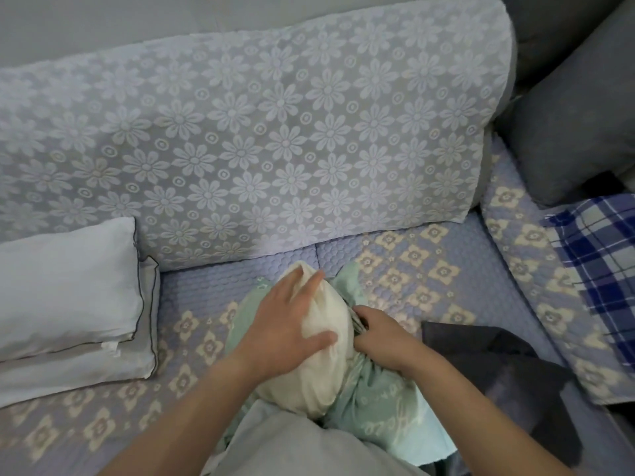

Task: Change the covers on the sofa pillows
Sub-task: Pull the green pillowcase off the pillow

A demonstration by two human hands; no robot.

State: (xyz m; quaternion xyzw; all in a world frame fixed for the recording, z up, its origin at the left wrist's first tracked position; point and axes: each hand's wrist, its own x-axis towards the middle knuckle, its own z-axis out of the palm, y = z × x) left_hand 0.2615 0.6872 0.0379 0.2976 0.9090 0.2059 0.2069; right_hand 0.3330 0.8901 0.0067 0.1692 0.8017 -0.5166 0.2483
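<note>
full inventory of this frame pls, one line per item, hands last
cream pillow insert: 1, cream, seat centre, partly inside the green cover
green cover: 1, mint green with pale lettering, bunched around the insert
white pillows: 2, white with dark piping, stacked at left on the seat
lace throw: 1, pale floral, draped over the backrest
seat pad: quilted lilac with cream flowers, over the seat
plaid cloth: 1, blue and white, far right
dark cloth: 1, dark grey, right of the hands
grey cushion: 1, grey, upper right
left hand: flat on the insert
right hand: grips the cover's edge
</note>
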